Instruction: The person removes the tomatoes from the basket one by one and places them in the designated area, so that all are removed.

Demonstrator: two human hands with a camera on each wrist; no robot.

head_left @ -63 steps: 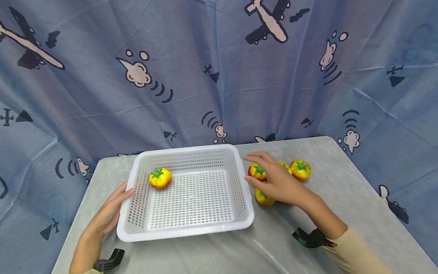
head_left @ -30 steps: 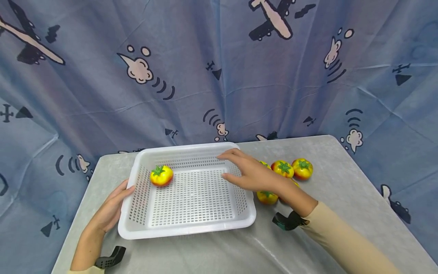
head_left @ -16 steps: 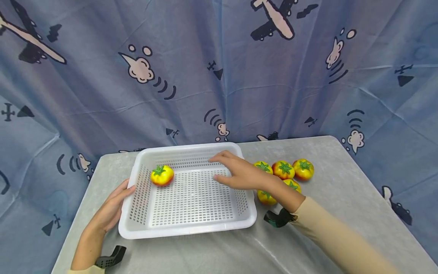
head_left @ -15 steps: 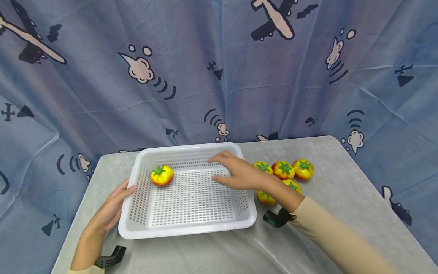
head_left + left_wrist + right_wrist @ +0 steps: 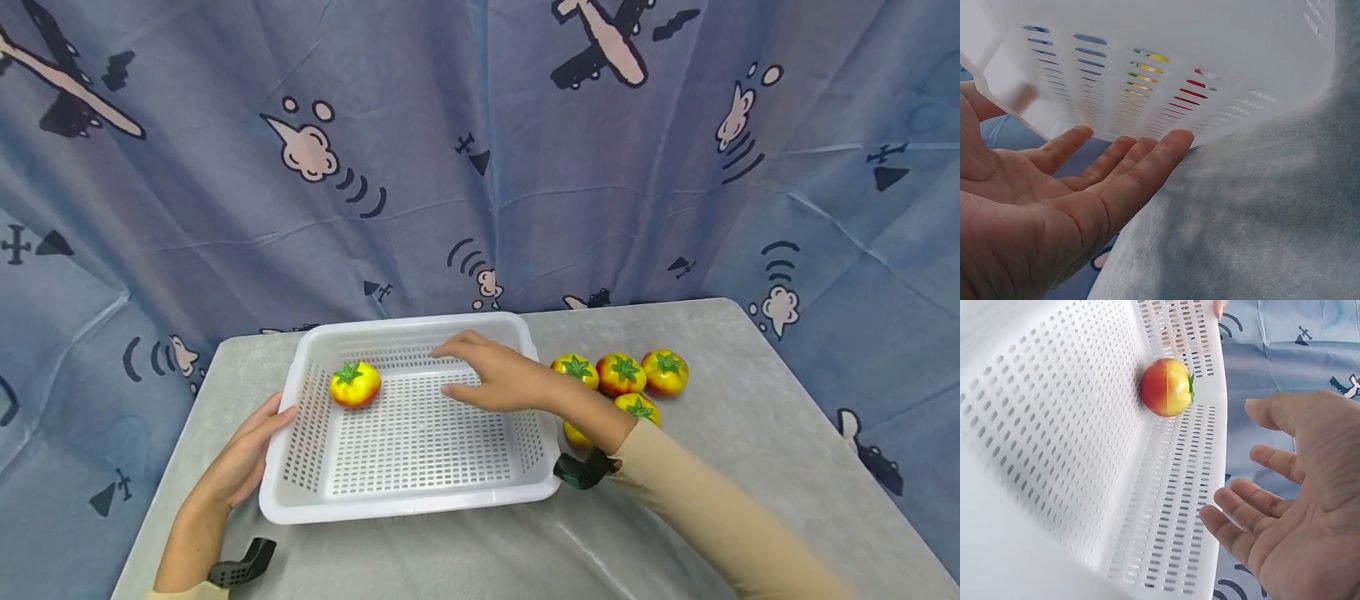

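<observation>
A white perforated plastic basket [image 5: 420, 503] lies on the table, with one yellow-and-red tomato [image 5: 356, 385] with a green leafy top near its left end. My left hand [image 5: 238, 457] holds the basket's left side. Its thumb lies over the rim, and in the left wrist view its fingers [image 5: 1138, 181] reach along the outside beneath the perforated wall. Over the right half of the basket hovers my right hand [image 5: 498, 375], fingers spread and nothing between them. The right wrist view shows that hand's loosely bent fingers [image 5: 1241, 519] apart from the tomato.
Several similar tomatoes [image 5: 621, 373] sit on the grey table [image 5: 750, 433] right of the basket, one partly hidden by my right forearm. A blue curtain [image 5: 420, 167] with airplane prints hangs behind the table. Both wrists carry black devices [image 5: 243, 567].
My right hand has moved left from beside the tomatoes to above the basket, its fingers still spread. The left hand stays on the basket rim, and the tomato inside lies where it was.
</observation>
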